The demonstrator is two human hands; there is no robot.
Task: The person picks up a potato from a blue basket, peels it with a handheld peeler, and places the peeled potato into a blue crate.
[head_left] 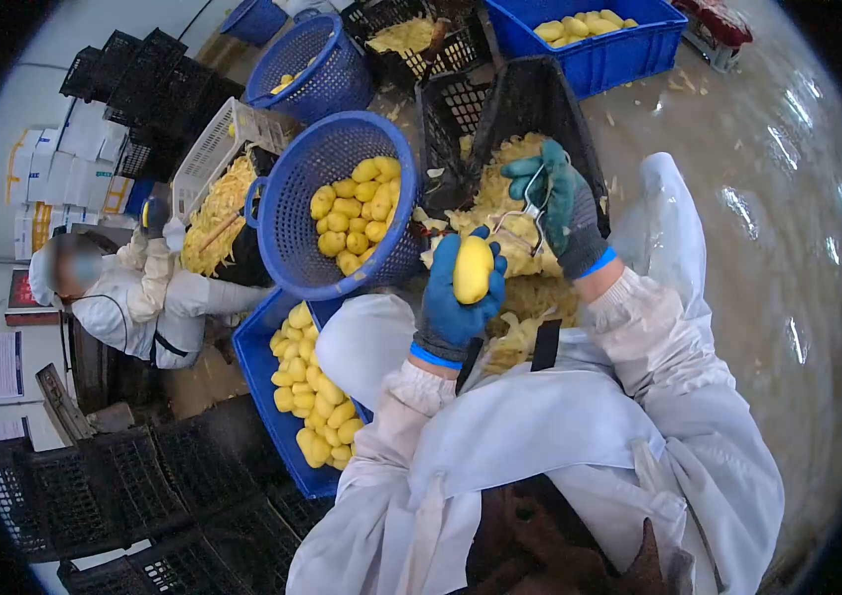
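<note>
We are seeing the left hand (456, 302), in a blue glove, clamping its fingers around a peeled yellow potato (473, 269) held upright near frame centre. At two o'clock from it, the right hand (562, 208), in a green glove, is gripping a metal peeler (528, 218) just beside the potato, above a black crate of peelings (530, 99); a blue basket (327, 203) of potatoes is sitting at nine o'clock.

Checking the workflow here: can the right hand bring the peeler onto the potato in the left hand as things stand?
Probably yes: the right hand holds the peeler just beside the potato, which the left hand grips with its upper face bare.
</note>
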